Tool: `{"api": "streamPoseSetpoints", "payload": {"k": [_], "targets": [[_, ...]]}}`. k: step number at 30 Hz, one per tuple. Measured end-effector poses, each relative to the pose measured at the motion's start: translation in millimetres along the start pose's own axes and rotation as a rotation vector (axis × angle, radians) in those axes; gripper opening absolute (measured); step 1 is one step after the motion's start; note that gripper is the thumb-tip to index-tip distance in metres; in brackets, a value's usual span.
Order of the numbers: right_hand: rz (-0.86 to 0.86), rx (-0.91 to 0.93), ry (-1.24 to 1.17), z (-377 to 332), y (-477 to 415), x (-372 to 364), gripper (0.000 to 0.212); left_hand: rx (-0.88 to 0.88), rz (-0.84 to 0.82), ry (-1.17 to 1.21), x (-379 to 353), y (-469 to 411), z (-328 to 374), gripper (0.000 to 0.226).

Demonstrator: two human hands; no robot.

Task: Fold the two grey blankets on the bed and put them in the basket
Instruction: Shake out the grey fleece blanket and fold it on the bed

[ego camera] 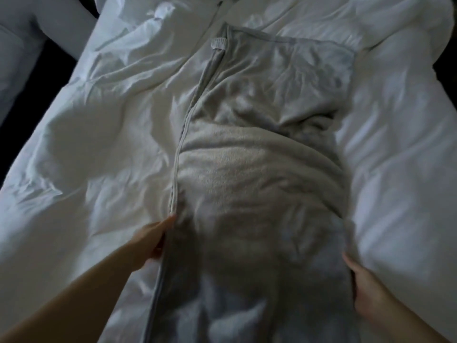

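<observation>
A grey blanket (259, 169) lies lengthwise on the white duvet (86, 144); the left hand (150, 241) pinches its hemmed edge, the right hand (366, 290) grips the opposite edge.

No legible txt — white tag (217, 43) on grey blanket (259, 169) too blurry.

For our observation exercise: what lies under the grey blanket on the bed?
The blanket lies on a white duvet, which shows to its left, right and far side. Whatever is directly beneath is covered; a second blanket there cannot be ruled out.
</observation>
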State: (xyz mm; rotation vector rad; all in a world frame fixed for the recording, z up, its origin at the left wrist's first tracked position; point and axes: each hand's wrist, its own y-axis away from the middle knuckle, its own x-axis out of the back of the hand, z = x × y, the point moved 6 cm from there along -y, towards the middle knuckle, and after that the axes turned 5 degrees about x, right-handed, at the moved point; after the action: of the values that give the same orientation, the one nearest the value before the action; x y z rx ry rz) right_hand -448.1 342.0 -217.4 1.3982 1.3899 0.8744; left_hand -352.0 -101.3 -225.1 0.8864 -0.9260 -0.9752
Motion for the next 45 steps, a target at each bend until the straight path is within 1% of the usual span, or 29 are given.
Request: {"api": "streamPoseSetpoints", "payload": {"k": [1,2,3,4,5,7,8,10,12,13,14,15,16,17,19,21,23,25,27,29,31,32,34,36,37,39,42,44,45], "targets": [[0.023,-0.045,0.065,17.2,1.0,5.9,0.055,0.013,-0.018,-0.067,-3.4,8.9,-19.5,0.05],[0.024,-0.121,0.057,35.4,7.3,11.3,0.046,0.015,-0.014,-0.144,-7.1,17.4,-36.2,0.045],[0.049,-0.078,0.043,43.4,14.9,16.5,0.04,-0.015,0.02,-0.203,-9.9,25.4,-45.2,0.04],[0.141,-0.003,0.072,43.8,19.3,26.0,0.035,-0.067,0.099,-0.208,-8.6,32.0,-46.1,0.036],[0.211,0.14,0.18,34.5,27.6,31.0,0.03,-0.12,0.196,-0.177,-3.9,39.1,-38.8,0.034],[0.303,0.391,0.305,1.7,46.3,35.6,0.025,-0.237,0.346,-0.09,8.1,52.3,-5.9,0.031],[0.313,0.483,0.35,-23.6,55.0,23.7,0.023,-0.294,0.391,-0.098,11.4,59.2,15.7,0.031],[0.28,0.632,0.32,-70.0,65.1,6.4,0.027,-0.402,0.46,-0.072,18.0,71.0,60.2,0.035],[0.276,0.723,0.211,-117.7,65.8,-12.4,0.032,-0.487,0.512,0.11,27.9,82.9,105.1,0.037],[0.247,0.743,0.167,-138.7,66.1,-21.9,0.029,-0.535,0.524,0.184,32.7,88.0,126.4,0.037],[0.212,0.751,0.136,-158.6,65.2,-31.8,0.027,-0.574,0.515,0.237,36.9,92.3,145.0,0.036],[0.184,0.754,0.117,-176.0,66.2,-42.3,0.03,-0.591,0.462,0.302,39.4,93.2,158.9,0.033],[0.163,0.748,0.097,-187.1,66.6,-49.4,0.036,-0.569,0.373,0.349,39.1,90.4,164.9,0.031],[0.154,0.728,0.105,-191.1,65.2,-52.9,0.042,-0.52,0.286,0.33,36.9,85.2,163.0,0.031],[0.124,0.626,0.197,-177.2,57.3,-56.0,0.046,-0.367,0.186,0.103,30.1,69.9,132.4,0.032],[0.111,0.46,0.287,-134.3,48.4,-45.7,0.044,-0.19,0.14,-0.034,22.2,54.7,74.5,0.037],[0.138,0.278,0.307,-71.3,40.0,-22.0,0.044,-0.076,0.101,-0.021,6.6,48.4,8.2,0.041],[0.113,0.122,0.228,1.6,35.2,5.7,0.047,-0.03,0.13,-0.022,-4.3,49.8,-49.3,0.042],[0.12,0.017,0.144,63.6,38.0,30.1,0.048,0.037,0.075,0.044,-16.3,55.8,-94.2,0.038],[0.153,-0.009,0.124,99.5,45.3,50.3,0.046,0.088,0.018,0.039,-25.3,62.1,-123.9,0.039],[0.155,-0.019,0.139,108.8,51.7,57.3,0.04,0.031,0.092,-0.087,-21.1,60.9,-129.7,0.038],[0.137,0.012,0.152,101.7,55.3,55.8,0.035,-0.015,0.168,-0.102,-15.7,61.4,-123.3,0.036],[0.149,0.177,0.148,65.3,59.1,49.4,0.024,-0.124,0.265,-0.051,-4.6,66.1,-94.4,0.029],[0.158,0.37,0.169,21.5,67.3,34.4,0.015,-0.24,0.294,-0.059,1.5,72.4,-57.0,0.024],[0.139,0.43,0.175,3.9,72.9,24.3,0.014,-0.288,0.314,-0.065,3.9,76.5,-39.4,0.023],[0.11,0.5,0.117,-27.3,81.4,5.9,0.014,-0.357,0.378,0.006,13.4,86.2,-4.4,0.026],[0.058,0.62,-0.062,-86.8,91.1,-21.6,0.021,-0.471,0.486,0.181,37.3,101.2,65.5,0.026],[0.059,0.692,-0.08,-126.4,97.2,-34.4,0.027,-0.539,0.408,0.297,49.9,103.6,109.9,0.031],[0.071,0.68,-0.011,-137.0,95.7,-38.2,0.03,-0.535,0.349,0.31,52.4,99.4,122.4,0.035]]}}
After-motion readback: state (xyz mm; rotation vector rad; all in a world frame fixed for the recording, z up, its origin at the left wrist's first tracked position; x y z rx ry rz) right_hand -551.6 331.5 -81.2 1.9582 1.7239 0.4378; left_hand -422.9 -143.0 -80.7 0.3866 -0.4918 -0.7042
